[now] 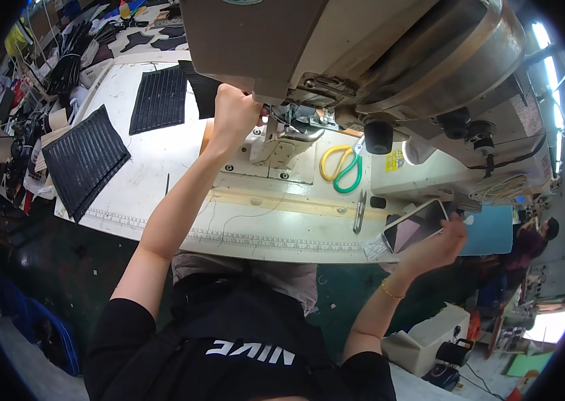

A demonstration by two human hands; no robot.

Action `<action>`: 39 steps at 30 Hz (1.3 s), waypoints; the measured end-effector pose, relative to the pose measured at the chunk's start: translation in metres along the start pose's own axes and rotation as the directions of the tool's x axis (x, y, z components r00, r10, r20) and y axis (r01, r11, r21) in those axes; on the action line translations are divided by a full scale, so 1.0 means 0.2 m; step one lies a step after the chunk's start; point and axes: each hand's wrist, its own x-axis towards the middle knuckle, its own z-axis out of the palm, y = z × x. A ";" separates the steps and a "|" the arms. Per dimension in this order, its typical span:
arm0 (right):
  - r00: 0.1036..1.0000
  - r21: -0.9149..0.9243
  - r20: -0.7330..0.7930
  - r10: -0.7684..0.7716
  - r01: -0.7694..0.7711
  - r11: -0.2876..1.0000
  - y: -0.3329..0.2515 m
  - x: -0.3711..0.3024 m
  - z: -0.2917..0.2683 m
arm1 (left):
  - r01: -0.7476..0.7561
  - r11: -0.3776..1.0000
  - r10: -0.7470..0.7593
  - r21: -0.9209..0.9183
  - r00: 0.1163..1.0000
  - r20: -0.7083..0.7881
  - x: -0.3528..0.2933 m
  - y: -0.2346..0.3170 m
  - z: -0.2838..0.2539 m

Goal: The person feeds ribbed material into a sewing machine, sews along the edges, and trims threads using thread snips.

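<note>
My left hand [234, 119] is raised to the needle area of a large sewing machine [255, 43], its fingers curled in and partly hidden by the machine head. What they pinch, if anything, cannot be made out. Below them is the machine's metal bed arm [289, 150]. My right hand [435, 246] is at the right, beside a phone [416, 226] with a pale edge that lies tilted near the table's edge. Its fingers are loosely bent and apart, at the phone's right side, with no clear grip on it.
Scissors with yellow and green handles [341, 168] and small metal snips [360, 212] lie on the white table [162, 157]. Black ribbed panels [87, 160] are at the left. A ruler strip [262, 242] runs along the front edge. Another person [529, 244] is far right.
</note>
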 end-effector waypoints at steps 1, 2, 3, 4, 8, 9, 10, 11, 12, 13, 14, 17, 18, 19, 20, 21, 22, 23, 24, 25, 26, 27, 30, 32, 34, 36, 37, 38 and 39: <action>0.992 -0.048 0.120 -0.036 0.042 0.998 -0.04 -0.06 0.05 | 0.001 1.000 -0.001 0.003 1.000 -0.011 0.01 -0.03 -0.02; 0.978 0.051 0.209 0.000 -0.011 0.999 -0.09 -0.12 0.09 | 0.013 1.000 -0.014 -0.024 1.000 -0.020 0.02 -0.07 -0.02; 0.954 0.142 0.298 0.028 -0.073 0.987 -0.14 -0.20 0.14 | 0.025 0.998 -0.026 -0.052 0.999 -0.027 0.03 -0.09 -0.03; 0.907 0.260 0.421 0.032 -0.155 0.953 -0.18 -0.28 0.19 | 0.024 0.998 -0.026 -0.050 0.999 -0.029 0.01 -0.10 -0.03; 0.422 0.313 0.903 0.085 -0.779 0.544 -0.40 -0.50 0.43 | -0.103 0.972 0.067 -0.212 0.983 -0.170 -0.34 -0.14 -0.04; 0.307 0.243 0.941 0.145 -0.907 0.345 -0.43 -0.54 0.48 | -0.360 0.920 0.364 0.156 0.931 0.002 -0.42 -0.14 -0.07; 0.308 0.264 0.945 0.111 -0.917 0.298 -0.46 -0.57 0.52 | -0.607 0.659 0.553 0.445 0.791 0.261 -0.50 -0.12 -0.14; 0.308 0.282 0.949 0.073 -0.927 0.248 -0.47 -0.59 0.54 | -0.563 0.604 0.300 0.565 0.817 0.493 -0.59 -0.09 -0.19; 0.366 0.302 0.924 0.109 -0.876 0.376 -0.53 -0.58 0.54 | -0.428 0.767 0.237 0.479 0.882 0.408 -0.66 -0.23 -0.29; 0.431 0.308 0.891 0.145 -0.806 0.506 -0.58 -0.56 0.51 | -0.286 0.893 0.172 0.346 0.930 0.325 -0.74 -0.39 -0.37; 0.519 0.345 0.842 0.144 -0.725 0.596 -0.60 -0.56 0.50 | -0.026 0.996 0.004 0.084 0.967 0.254 -0.79 -0.43 -0.44; 0.563 0.317 0.815 0.139 -0.633 0.706 -0.54 -0.65 0.46 | 0.532 0.193 -0.355 -0.824 0.821 0.447 -0.75 -0.14 -0.47; 0.603 0.364 0.787 0.127 -0.622 0.694 -0.53 -0.67 0.45 | 0.569 0.213 -0.360 -0.794 0.801 0.478 -0.74 -0.15 -0.51; 0.601 0.362 0.789 0.127 -0.621 0.695 -0.54 -0.67 0.44 | 0.605 0.229 -0.365 -0.762 0.779 0.509 -0.74 -0.17 -0.55; 0.591 0.347 0.790 0.162 -0.650 0.676 -0.56 -0.66 0.42 | 0.562 0.476 -0.289 -0.676 0.826 0.483 -0.74 -0.18 -0.58; 0.580 0.333 0.790 0.198 -0.677 0.656 -0.57 -0.65 0.41 | 0.467 0.691 -0.201 -0.552 0.857 0.474 -0.73 -0.18 -0.58; 0.581 0.331 0.789 0.202 -0.677 0.657 -0.57 -0.66 0.41 | 0.472 0.778 -0.314 -0.414 0.863 0.395 -0.71 -0.09 -0.55; 0.571 0.329 0.798 0.191 -0.679 0.656 -0.57 -0.66 0.41 | 0.474 0.778 -0.313 -0.413 0.862 0.399 -0.69 -0.07 -0.55; 0.562 0.328 0.807 0.180 -0.681 0.655 -0.57 -0.66 0.40 | 0.463 0.791 -0.305 -0.400 0.865 0.398 -0.67 -0.05 -0.55; 0.565 0.329 0.805 0.181 -0.679 0.656 -0.57 -0.66 0.39 | 0.451 0.804 -0.297 -0.388 0.869 0.395 -0.65 -0.05 -0.55; 0.563 0.334 0.808 0.175 -0.682 0.651 -0.57 -0.67 0.38 | 0.431 0.826 -0.295 -0.365 0.880 0.371 -0.63 -0.04 -0.55; 0.561 0.338 0.810 0.170 -0.684 0.647 -0.56 -0.68 0.37 | 0.431 0.826 -0.293 -0.364 0.880 0.374 -0.61 -0.04 -0.54; 0.545 0.336 0.817 0.186 -0.714 0.615 -0.57 -0.67 0.34 | 0.370 0.872 -0.252 -0.320 0.900 0.354 -0.56 -0.04 -0.52; 0.527 0.325 0.826 0.197 -0.732 0.599 -0.56 -0.67 0.33 | 0.358 0.882 -0.246 -0.305 0.904 0.349 -0.52 -0.03 -0.51; 0.501 0.302 0.842 0.200 -0.745 0.594 -0.54 -0.68 0.32 | 0.330 0.897 -0.231 -0.294 0.917 0.325 -0.49 -0.03 -0.49; 0.483 0.297 0.852 0.204 -0.765 0.571 -0.54 -0.69 0.32 | 0.323 0.902 -0.222 -0.287 0.917 0.332 -0.44 -0.04 -0.49; 0.463 0.290 0.862 0.207 -0.784 0.549 -0.54 -0.69 0.32 | 0.316 0.906 -0.214 -0.282 0.916 0.340 -0.42 -0.04 -0.49; 0.464 0.291 0.861 0.207 -0.784 0.549 -0.54 -0.69 0.32 | 0.284 0.919 -0.192 -0.274 0.929 0.318 -0.40 -0.06 -0.48; 0.446 0.273 0.868 0.219 -0.797 0.538 -0.54 -0.68 0.32 | 0.283 0.919 -0.191 -0.274 0.929 0.318 -0.38 -0.06 -0.47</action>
